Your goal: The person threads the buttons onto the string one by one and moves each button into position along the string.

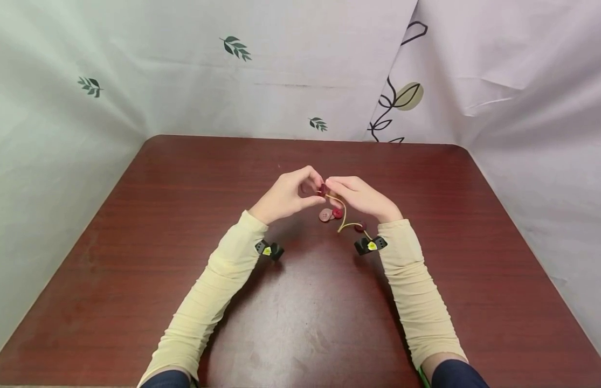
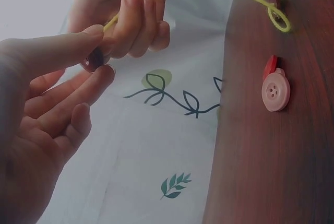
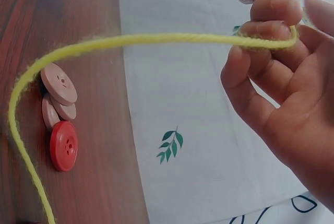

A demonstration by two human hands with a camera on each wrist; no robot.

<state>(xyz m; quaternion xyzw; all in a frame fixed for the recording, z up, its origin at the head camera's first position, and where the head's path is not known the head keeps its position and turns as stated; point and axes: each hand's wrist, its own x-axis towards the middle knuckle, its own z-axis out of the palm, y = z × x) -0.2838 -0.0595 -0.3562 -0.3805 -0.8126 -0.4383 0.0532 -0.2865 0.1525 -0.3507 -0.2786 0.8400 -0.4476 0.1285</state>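
Note:
Between the thumb and fingertips of my left hand [image 1: 291,196] I pinch a dark red button [image 2: 95,60], held up above the table. My right hand [image 1: 362,198] is close beside it, its curled fingers holding yellow yarn [image 3: 172,39] near the button. In the right wrist view the yarn bends round the fingers towards the dark button; whether it passes through a hole is hidden. From the right hand the yarn droops to the table, where it meets another dark red button [image 1: 360,226] near the right wrist.
Below the hands, a pink button [image 2: 275,92] and a red button [image 3: 64,145] lie with more pink pieces partly under them on the brown table [image 1: 135,258]. White patterned cloth [image 1: 184,70] hangs behind the table and at its sides.

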